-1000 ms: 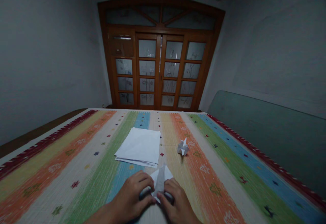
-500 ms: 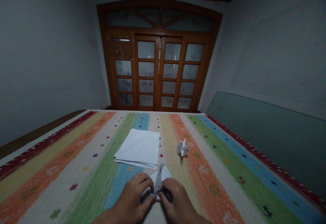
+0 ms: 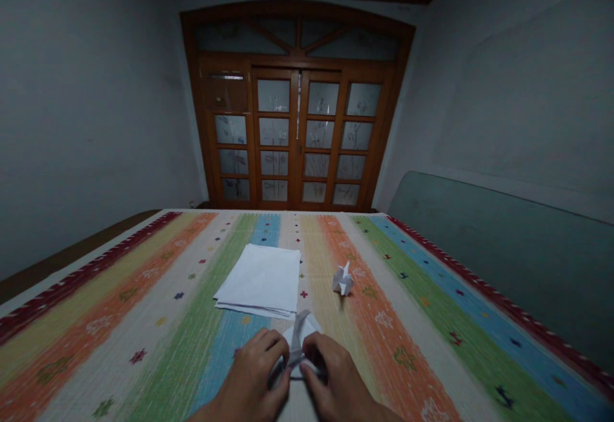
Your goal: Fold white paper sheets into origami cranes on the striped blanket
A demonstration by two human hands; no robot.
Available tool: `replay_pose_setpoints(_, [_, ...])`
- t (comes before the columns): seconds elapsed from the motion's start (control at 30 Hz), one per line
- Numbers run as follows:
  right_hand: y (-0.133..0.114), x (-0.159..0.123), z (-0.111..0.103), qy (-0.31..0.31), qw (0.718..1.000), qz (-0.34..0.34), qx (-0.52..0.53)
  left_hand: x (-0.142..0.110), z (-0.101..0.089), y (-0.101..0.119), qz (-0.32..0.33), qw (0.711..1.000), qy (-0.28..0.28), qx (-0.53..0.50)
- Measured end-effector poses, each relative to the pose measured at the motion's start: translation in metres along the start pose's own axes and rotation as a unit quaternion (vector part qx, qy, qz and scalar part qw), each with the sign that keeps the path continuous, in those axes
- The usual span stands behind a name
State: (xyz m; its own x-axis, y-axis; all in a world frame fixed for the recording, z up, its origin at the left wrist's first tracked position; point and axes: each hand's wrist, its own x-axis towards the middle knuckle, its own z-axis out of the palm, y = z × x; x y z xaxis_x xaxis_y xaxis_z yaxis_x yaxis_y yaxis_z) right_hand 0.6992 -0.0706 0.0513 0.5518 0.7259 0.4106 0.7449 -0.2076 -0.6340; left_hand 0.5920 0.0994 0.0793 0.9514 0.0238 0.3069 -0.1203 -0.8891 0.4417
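At the near side of the table, a piece of folded white paper [image 3: 298, 332] is pinched between my two hands, with a flap standing up at its middle. My left hand [image 3: 259, 371] grips its left side, thumb and fingers closed on the edge. On the opposite side my right hand [image 3: 336, 374] holds it the same way, its thumb by the centre crease. The paper's lower part is partly hidden by my fingers. Just beyond the hands lies a stack of white square paper sheets [image 3: 261, 278]. To its right stands a small folded paper crane [image 3: 342, 279].
A striped, multicoloured tablecloth [image 3: 158, 320] covers the table. Along the right side stands a pale green panel [image 3: 489, 230]. Beyond the far edge is a wooden double door [image 3: 297, 140] with glass panes.
The flap of the folded paper has bent over more, and its sides have drawn in between my fingers. Both hands keep their grip. The sheet stack and the crane stay in place.
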Motion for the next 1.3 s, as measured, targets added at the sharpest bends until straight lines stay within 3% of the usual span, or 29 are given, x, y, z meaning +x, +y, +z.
replay_pose_setpoints(0.23, [-0.001, 0.005, 0.003, -0.009, 1.000, 0.012, 0.023, 0.001, -0.001, 0.003, 0.019, 0.999, 0.029, 0.003])
replay_pose_setpoints(0.57, [0.004, 0.005, 0.008, 0.014, 0.998, 0.018, 0.059, -0.004, 0.002, 0.000, 0.102, 0.989, 0.050, 0.097])
replay_pose_setpoints(0.87, [0.021, 0.010, -0.018, 0.055, 0.997, 0.048, -0.013, -0.009, 0.006, -0.017, 0.180, 0.973, 0.102, 0.104])
replay_pose_setpoints(1.0, [0.024, 0.019, -0.031, 0.041, 0.997, 0.054, 0.043, -0.011, 0.007, -0.021, 0.209, 0.963, 0.118, 0.120])
replay_pose_setpoints(1.17, [0.027, 0.022, -0.035, -0.011, 0.997, -0.042, 0.057, -0.010, 0.003, -0.022, 0.160, 0.981, 0.075, 0.084])
replay_pose_setpoints(1.3, [0.027, 0.021, -0.035, -0.020, 0.998, -0.047, 0.043, -0.004, -0.004, -0.025, 0.120, 0.991, 0.051, 0.019])
